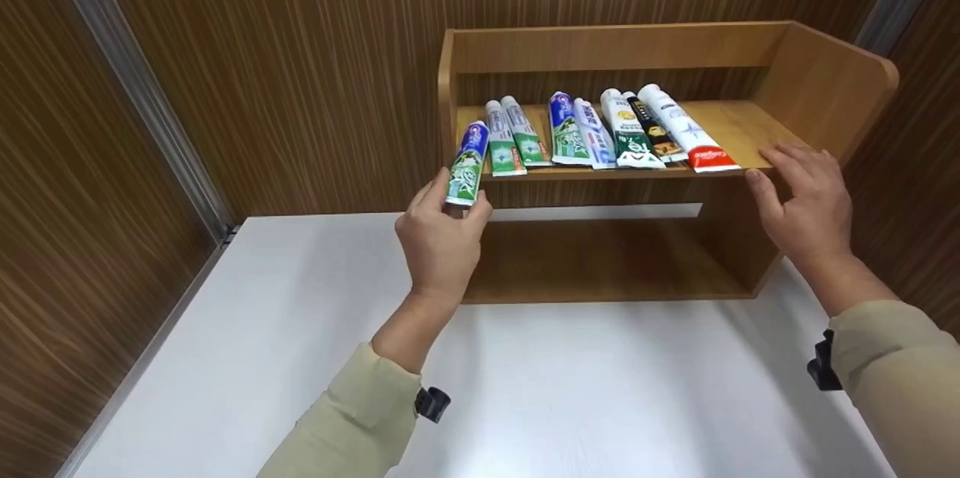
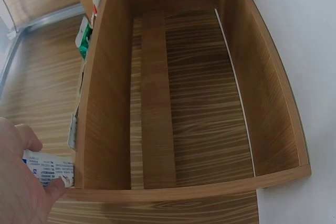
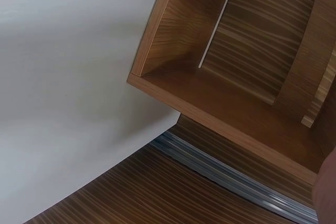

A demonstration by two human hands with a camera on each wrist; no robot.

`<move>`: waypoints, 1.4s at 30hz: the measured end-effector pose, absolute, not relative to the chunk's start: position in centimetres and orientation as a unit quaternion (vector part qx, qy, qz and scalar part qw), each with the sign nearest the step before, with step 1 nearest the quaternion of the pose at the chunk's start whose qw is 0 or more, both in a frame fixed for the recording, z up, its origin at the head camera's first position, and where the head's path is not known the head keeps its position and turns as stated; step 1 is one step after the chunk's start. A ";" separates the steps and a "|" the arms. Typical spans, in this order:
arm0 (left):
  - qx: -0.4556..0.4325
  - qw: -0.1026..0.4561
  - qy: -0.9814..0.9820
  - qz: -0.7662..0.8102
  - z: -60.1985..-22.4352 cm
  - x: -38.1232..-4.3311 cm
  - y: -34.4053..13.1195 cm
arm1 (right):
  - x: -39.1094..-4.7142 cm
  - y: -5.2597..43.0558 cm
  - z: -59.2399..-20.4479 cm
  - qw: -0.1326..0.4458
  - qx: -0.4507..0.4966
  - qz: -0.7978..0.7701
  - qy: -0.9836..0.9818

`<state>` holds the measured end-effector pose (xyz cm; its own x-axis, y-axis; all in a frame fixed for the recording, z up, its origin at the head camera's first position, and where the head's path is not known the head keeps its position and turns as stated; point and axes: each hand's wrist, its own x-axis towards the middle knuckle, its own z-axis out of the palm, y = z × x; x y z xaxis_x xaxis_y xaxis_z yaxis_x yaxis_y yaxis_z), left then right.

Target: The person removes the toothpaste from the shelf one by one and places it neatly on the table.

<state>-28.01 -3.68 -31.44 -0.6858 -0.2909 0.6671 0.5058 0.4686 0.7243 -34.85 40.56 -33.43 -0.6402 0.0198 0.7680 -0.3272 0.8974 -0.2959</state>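
Note:
My left hand pinches the lower end of a blue and green toothpaste tube between thumb and fingers. The tube slants up over the left end of the upper board of a wooden shelf. In the left wrist view its printed white-and-blue side shows beside the board edge. My right hand rests on the front right corner of that board, fingers on top and thumb at the edge. Nearest to it lies a white tube with a red end. Only a sliver of the right hand shows in the right wrist view.
More toothpaste tubes lie side by side along the upper board: two white-and-green tubes, another blue-green tube and several others. The shelf's lower board is below, on a white table. Wood-grain panels surround the table.

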 end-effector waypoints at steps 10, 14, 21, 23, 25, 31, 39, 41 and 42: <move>-0.105 0.411 -0.741 -0.520 -31.2 -26.4 -4.4 | -34.8 40.6 -33.4 0.400 0.077 0.210 -0.889; -0.117 0.421 -0.733 -0.521 -30.7 -25.5 -4.5 | -34.8 40.7 -33.3 0.399 0.077 0.212 -0.889; -0.136 0.448 -0.724 -0.507 -29.8 -23.9 -5.0 | -34.5 40.7 -33.1 0.393 0.071 0.213 -0.892; -0.140 0.452 -0.723 -0.503 -29.6 -23.4 -5.3 | -34.5 40.6 -33.2 0.397 0.075 0.214 -0.889; -0.143 0.455 -0.721 -0.502 -29.5 -23.0 -5.6 | -34.7 40.6 -33.3 0.406 0.084 0.215 -0.884; -0.141 0.464 -0.717 -0.501 -29.6 -22.0 -6.8 | -34.7 40.6 -33.5 0.412 0.088 0.215 -0.881; -0.151 0.479 -0.702 -0.505 -29.5 -20.6 -8.6 | -34.6 40.6 -33.3 0.402 0.081 0.222 -0.884; -0.146 0.482 -0.703 -0.503 -29.5 -20.1 -9.2 | -34.7 40.6 -33.3 0.401 0.081 0.223 -0.885; -0.142 0.484 -0.704 -0.501 -29.5 -19.9 -9.5 | -34.7 40.5 -33.3 0.400 0.081 0.224 -0.885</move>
<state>-19.86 -9.45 -29.53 -0.4917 -0.2838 0.8232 0.6847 0.4580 0.5669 -34.69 40.54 -33.31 -0.6662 0.0349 0.7450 -0.3230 0.8868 -0.3304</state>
